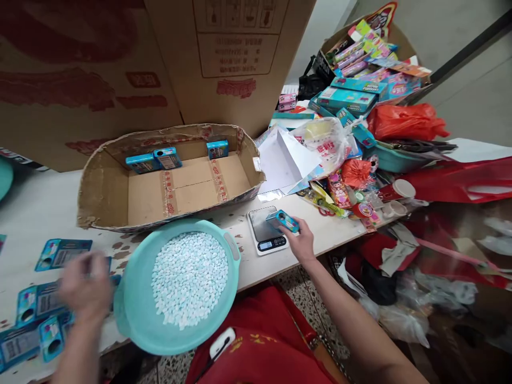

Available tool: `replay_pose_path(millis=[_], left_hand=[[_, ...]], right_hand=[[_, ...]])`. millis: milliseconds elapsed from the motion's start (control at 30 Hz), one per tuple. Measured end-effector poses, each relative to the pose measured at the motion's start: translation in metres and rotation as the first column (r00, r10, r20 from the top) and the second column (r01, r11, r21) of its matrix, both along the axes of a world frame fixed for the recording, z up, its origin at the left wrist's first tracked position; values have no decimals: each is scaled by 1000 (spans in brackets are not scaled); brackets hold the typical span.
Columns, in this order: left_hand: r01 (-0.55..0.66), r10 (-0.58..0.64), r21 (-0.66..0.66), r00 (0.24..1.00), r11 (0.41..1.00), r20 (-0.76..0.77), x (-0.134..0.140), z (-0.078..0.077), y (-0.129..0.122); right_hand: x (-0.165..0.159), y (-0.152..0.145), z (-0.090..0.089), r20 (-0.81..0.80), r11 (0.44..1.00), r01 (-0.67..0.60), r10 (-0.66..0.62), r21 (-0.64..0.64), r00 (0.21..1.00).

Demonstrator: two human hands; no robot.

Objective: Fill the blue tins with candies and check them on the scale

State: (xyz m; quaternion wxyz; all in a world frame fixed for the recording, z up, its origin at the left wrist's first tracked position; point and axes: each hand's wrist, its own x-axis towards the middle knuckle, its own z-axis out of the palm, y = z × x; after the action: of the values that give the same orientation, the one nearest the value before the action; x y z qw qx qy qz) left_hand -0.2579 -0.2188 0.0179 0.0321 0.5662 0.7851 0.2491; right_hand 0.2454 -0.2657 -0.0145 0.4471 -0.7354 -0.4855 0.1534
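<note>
My right hand [299, 240] is closed around a small blue box [287, 220], tilted over the plate of a digital kitchen scale [267, 230]. Whether the box touches the scale I cannot tell. On the left, my left hand [86, 285] is smeared by motion above several flat blue boxes [64, 253] with round dark holes; its fingers do not show clearly. Between my hands stands a turquoise basin [138, 277] holding a heap of small pale candies [192, 277]. Behind it, a shallow cardboard tray [192, 184] holds three upright blue boxes [168, 158].
A large carton [224, 101] rises behind the tray. White paper [286, 160], a plastic bag [324, 141] and assorted sweets [340, 189] crowd the table's right side. Farther back is a full box of packets [360, 58]. Red bags [460, 176] hang at the right edge.
</note>
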Motion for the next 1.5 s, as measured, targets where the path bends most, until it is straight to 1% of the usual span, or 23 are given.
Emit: replay_pose_path(millis=[33,67,133,200,300,400,467,500,567,600,633,667,733,800,833,933,1000,1033,1133,1233,1300,1367,1500], left_hand=[[87,-88,16,995,996,51,34,-13,-9],[256,-250,-35,959,966,135,69,-24,-20],[542,-502,-165,834,824,229,131,-44,-40],[608,-581,-262,794,749,180,174,-54,-56],[640,-655,-383,748,667,109,193,-58,-72],[698,-720,-440,678,565,151,178,-60,-81],[700,-684,-448,692,556,232,163,-62,-83],[684,-631,-443,721,579,288,155,-62,-82],[618,-447,-422,780,663,439,144,-59,-78],[563,-314,-407,786,719,533,139,-57,-74],[505,-165,-391,748,769,643,135,-53,-70],[454,-19,-374,657,809,754,133,-50,-67],[372,208,-344,359,862,910,130,-43,-60],[304,355,-357,64,884,933,130,-39,-55],[282,409,-381,-47,881,911,131,-37,-53],[232,489,-436,-278,870,827,137,-26,-48],[196,431,-384,-379,902,819,142,-7,-44],[164,383,-346,-413,924,826,146,5,-42],[34,187,-193,-442,981,877,159,45,-35],[-113,-15,-25,-333,993,943,174,68,-30],[-178,-94,55,-219,983,971,180,70,-28],[-212,-121,90,-139,973,983,182,66,-28],[-235,-88,63,-101,970,991,182,59,-26]], right_hand=[[-10,7,-1,-5,999,-35,35,-12,999],[-18,12,-3,-11,998,-57,56,-29,998],[-27,17,-7,-22,996,-76,75,-55,997],[-25,14,-10,-23,997,-66,65,-48,998],[-9,-1,-11,-26,1000,17,-18,-26,1000],[8,-16,-12,-51,990,125,-128,-57,990],[12,-21,-14,-71,983,169,-174,-73,982],[12,-21,-14,-81,982,176,-182,-75,980],[8,-18,-15,-101,986,154,-160,-69,982],[4,-14,-16,-112,990,125,-131,-61,985],[0,-9,-16,-120,995,86,-92,-52,989],[-4,-4,-15,-126,998,42,-48,-44,991],[-13,8,-12,-141,998,-33,25,-57,990],[-23,17,-3,-170,995,-50,34,-90,985],[-29,20,4,-186,995,-41,23,-91,982],[-53,18,36,-190,998,-67,66,6,980],[-77,11,56,-149,971,-233,240,59,959],[-91,6,63,-125,936,-348,352,58,927],[-133,-6,70,-85,794,-607,607,22,790],[-165,-12,63,-62,724,-690,689,-7,723],[-177,-12,60,-46,720,-694,692,-26,720],[-183,-9,59,-30,724,-688,688,-37,725],[-189,-4,61,5,703,-710,711,-43,703]])
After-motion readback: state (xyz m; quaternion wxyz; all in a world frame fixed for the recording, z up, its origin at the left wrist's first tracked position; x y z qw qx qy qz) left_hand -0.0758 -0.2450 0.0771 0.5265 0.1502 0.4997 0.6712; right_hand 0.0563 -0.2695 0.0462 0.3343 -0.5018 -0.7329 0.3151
